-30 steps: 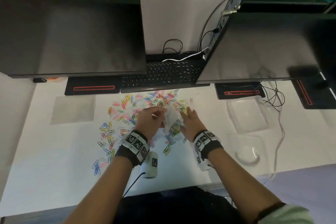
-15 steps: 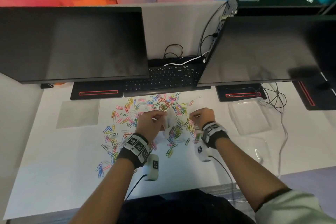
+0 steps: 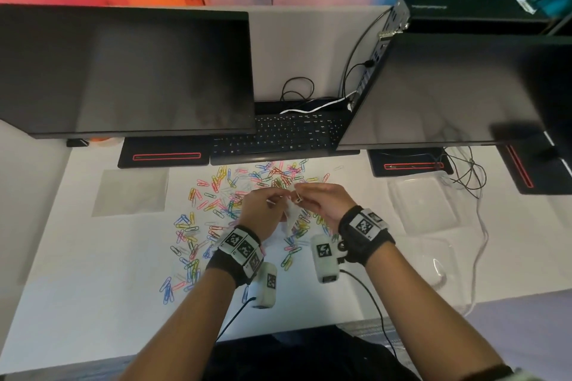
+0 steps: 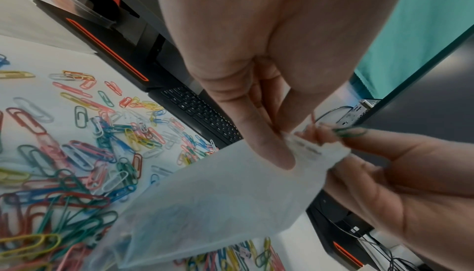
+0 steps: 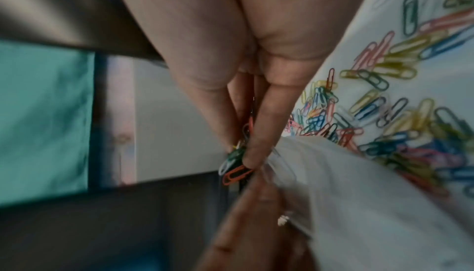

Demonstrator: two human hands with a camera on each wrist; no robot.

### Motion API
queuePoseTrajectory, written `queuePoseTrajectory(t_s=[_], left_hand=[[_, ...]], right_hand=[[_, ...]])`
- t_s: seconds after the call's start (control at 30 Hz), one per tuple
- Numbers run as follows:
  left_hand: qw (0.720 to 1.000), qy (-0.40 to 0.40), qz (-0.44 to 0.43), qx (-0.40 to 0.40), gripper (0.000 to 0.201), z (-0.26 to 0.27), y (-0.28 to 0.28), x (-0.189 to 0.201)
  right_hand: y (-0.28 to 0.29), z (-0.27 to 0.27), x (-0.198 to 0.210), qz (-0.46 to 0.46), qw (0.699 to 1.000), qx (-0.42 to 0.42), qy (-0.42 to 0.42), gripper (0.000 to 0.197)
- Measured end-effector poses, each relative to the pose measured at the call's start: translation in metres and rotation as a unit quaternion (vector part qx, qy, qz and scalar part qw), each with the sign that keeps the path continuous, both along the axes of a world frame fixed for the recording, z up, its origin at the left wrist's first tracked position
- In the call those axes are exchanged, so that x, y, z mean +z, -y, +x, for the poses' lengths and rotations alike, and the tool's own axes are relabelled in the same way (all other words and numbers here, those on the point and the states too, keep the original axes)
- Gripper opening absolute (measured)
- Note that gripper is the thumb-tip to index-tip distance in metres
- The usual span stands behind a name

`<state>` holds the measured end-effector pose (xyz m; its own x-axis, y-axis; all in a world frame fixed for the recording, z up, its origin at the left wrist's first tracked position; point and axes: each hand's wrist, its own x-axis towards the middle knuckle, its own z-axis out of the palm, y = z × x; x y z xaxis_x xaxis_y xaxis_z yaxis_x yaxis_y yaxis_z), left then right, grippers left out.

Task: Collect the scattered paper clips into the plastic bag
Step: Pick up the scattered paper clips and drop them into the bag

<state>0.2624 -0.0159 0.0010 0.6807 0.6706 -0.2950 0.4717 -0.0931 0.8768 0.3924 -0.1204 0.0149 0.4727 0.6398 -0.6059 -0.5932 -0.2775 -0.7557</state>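
Observation:
Many coloured paper clips (image 3: 213, 207) (image 4: 84, 153) (image 5: 400, 97) lie scattered on the white desk (image 3: 77, 288). My left hand (image 3: 266, 210) (image 4: 259, 113) pinches the top edge of a small clear plastic bag (image 3: 291, 216) (image 4: 218, 204) (image 5: 359, 194), which hangs above the clips. My right hand (image 3: 322, 201) (image 5: 246, 133) pinches a small bunch of clips (image 5: 236, 166) (image 4: 349, 132), orange, green and white among them, right at the bag's mouth. Both hands are raised just above the desk.
Two dark monitors (image 3: 123, 71) (image 3: 448, 86) overhang the desk's back, with a black keyboard (image 3: 278, 136) between them. A flat clear sheet (image 3: 130, 192) lies at the left. Clear plastic trays (image 3: 424, 204) and loose cables (image 3: 467, 173) sit at the right.
My right hand left the desk with clips pinched and came up to the bag's mouth. My left hand raised the bag slightly. The head view tilted a little.

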Motion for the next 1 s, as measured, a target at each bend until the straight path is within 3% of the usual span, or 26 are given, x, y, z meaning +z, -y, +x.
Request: queuePoseTrajectory(t_s=[0.1, 0.2, 0.33, 0.43, 0.53, 0.67, 0.8, 0.87, 0.93, 1.0], left_hand=[[1.000, 0.011, 0.009, 0.014, 0.017, 0.000, 0.001, 0.003], [1.000, 0.024, 0.014, 0.008, 0.015, 0.000, 0.002, 0.005], [0.999, 0.021, 0.025, 0.008, 0.016, -0.001, 0.000, 0.005], [0.999, 0.024, 0.023, 0.005, 0.018, -0.003, 0.000, 0.007], [0.999, 0.029, 0.029, 0.008, 0.018, -0.006, 0.000, 0.007], [0.999, 0.026, 0.034, 0.006, 0.019, -0.009, -0.001, 0.006], [0.999, 0.023, 0.029, 0.004, 0.019, -0.012, 0.000, 0.002], [0.999, 0.023, 0.023, 0.007, 0.018, -0.013, 0.001, 0.003], [0.999, 0.025, 0.015, 0.015, 0.018, -0.014, 0.001, 0.007], [0.999, 0.025, 0.021, 0.026, 0.019, -0.015, -0.001, 0.010]], right_hand=[[-0.006, -0.012, -0.003, -0.042, 0.996, 0.004, 0.082, 0.017], [-0.011, -0.020, -0.005, -0.073, 0.979, 0.068, 0.176, 0.020], [-0.014, -0.023, -0.002, -0.129, 0.905, 0.147, 0.377, 0.016], [-0.016, -0.027, 0.001, -0.125, 0.852, 0.177, 0.477, 0.013], [-0.015, -0.032, 0.002, -0.122, 0.813, 0.221, 0.525, 0.021], [-0.013, -0.030, 0.000, -0.115, 0.816, 0.228, 0.518, 0.021], [-0.008, -0.028, 0.001, -0.085, 0.780, 0.312, 0.536, 0.029], [-0.005, -0.025, 0.005, -0.054, 0.794, 0.317, 0.516, 0.025], [0.001, -0.020, 0.011, -0.013, 0.864, 0.250, 0.436, 0.017], [0.012, -0.008, 0.013, 0.011, 0.940, 0.151, 0.306, 0.016]])
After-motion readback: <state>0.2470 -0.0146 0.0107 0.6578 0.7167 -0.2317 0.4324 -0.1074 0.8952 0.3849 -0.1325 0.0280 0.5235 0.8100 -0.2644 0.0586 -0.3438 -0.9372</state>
